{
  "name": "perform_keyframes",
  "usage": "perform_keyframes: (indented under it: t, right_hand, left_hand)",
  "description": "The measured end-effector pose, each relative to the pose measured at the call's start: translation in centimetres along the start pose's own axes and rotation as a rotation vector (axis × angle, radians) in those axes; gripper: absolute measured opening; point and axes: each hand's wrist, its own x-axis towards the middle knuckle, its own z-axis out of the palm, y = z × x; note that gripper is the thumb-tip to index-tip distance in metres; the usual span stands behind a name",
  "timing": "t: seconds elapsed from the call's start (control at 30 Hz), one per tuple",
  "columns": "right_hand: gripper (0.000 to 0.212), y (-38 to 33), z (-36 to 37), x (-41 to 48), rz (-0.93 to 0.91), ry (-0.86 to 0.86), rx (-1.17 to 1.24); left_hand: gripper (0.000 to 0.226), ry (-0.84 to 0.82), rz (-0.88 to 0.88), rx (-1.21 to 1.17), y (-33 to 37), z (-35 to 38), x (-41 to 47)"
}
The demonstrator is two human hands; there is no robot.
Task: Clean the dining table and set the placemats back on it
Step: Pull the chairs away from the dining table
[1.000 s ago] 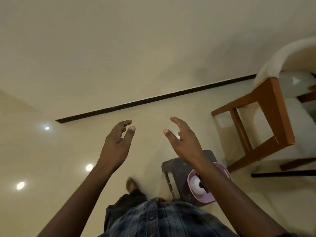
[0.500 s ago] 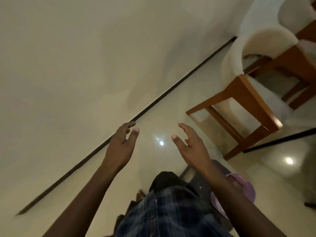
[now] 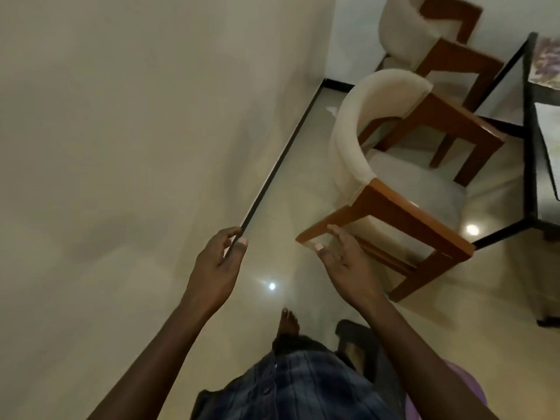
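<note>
View from the head, looking steeply down. The left hand [image 3: 218, 268] and the right hand [image 3: 345, 265] are raised side by side in front of the body, palms turned toward each other with a gap between them. The fingers of both hands are relaxed and only slightly curved, the thumbs apart from the fingers, and neither hand has hold of anything.

The table [image 3: 528, 122], with a dark frame and a glassy top, occupies the right edge of the view, well apart from both hands. A patterned placemat [image 3: 547, 60] lies on its top at the upper right corner, cut off by the frame edge.

Between the hands and the table stands the near chair [image 3: 348, 140], with a cream curved back, a pale seat and brown wooden arms and legs. The fingertips of the right hand overlap the front end of one wooden arm in the view; whether they touch it cannot be told. The far chair [image 3: 406, 31], of the same kind, stands beyond it beside the table.

A pale wall [image 3: 121, 147] fills the left half and meets the glossy floor [image 3: 303, 192] along a black baseboard [image 3: 272, 174]. Below the hands appear a plaid shirt [image 3: 303, 389], a bare foot [image 3: 288, 324], a dark stool [image 3: 354, 338] and, at the lower right, part of a purple object [image 3: 466, 392] too hidden to identify.
</note>
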Motion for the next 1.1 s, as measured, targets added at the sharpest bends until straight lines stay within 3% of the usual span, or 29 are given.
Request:
perform_keyframes:
  t: [0.43, 0.83, 1.1]
  right_hand:
    - [0.057, -1.1, -4.3, 16.1, 0.185, 0.307, 0.069]
    - [0.064, -0.7, -3.6, 23.7, 0.653, 0.627, 0.145]
    - [0.074, 1.6, -4.1, 26.5, 0.809, 0.707, 0.286]
  left_hand:
    - [0.04, -0.303, 0.218, 0.082, 9.5, 5.8, 24.5]
    - [0.043, -0.616, 0.388, 0.229, 19.0, 11.9, 45.4]
    - [0.05, -0.76, 0.496, 0.364, 25.0, 18.6, 52.8]
